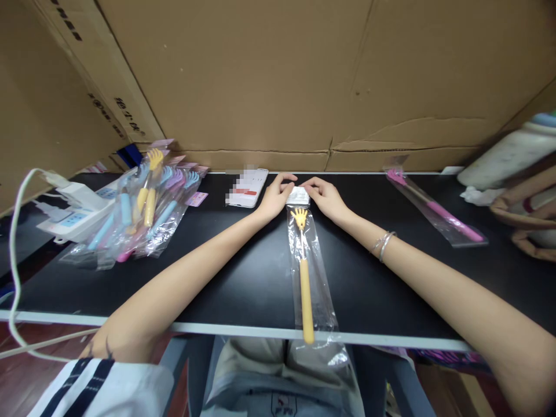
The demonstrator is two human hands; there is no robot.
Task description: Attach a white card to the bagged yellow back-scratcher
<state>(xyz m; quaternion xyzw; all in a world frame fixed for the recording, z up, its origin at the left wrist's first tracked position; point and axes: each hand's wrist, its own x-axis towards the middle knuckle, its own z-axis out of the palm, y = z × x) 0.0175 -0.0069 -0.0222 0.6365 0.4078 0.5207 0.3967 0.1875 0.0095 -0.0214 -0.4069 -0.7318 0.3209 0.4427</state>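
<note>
A yellow hand-shaped back scratcher (pixel 305 278) lies in a clear plastic bag (pixel 319 289) on the black table (pixel 243 272), its handle hanging over the near edge. My left hand (pixel 277 196) and my right hand (pixel 325 197) meet at the far end of the bag. Both pinch the white header flap (pixel 297 196) from either side, fingers curled onto it. A silver bracelet (pixel 384 244) sits on my right wrist.
A heap of bagged scratchers (pixel 143 214) in several colours lies at the left, beside a white power strip (pixel 72 213) with a cable. A phone (pixel 247 187) rests near the back. A pink bagged scratcher (pixel 434 209) lies to the right. Cardboard boxes (pixel 278 81) wall the back.
</note>
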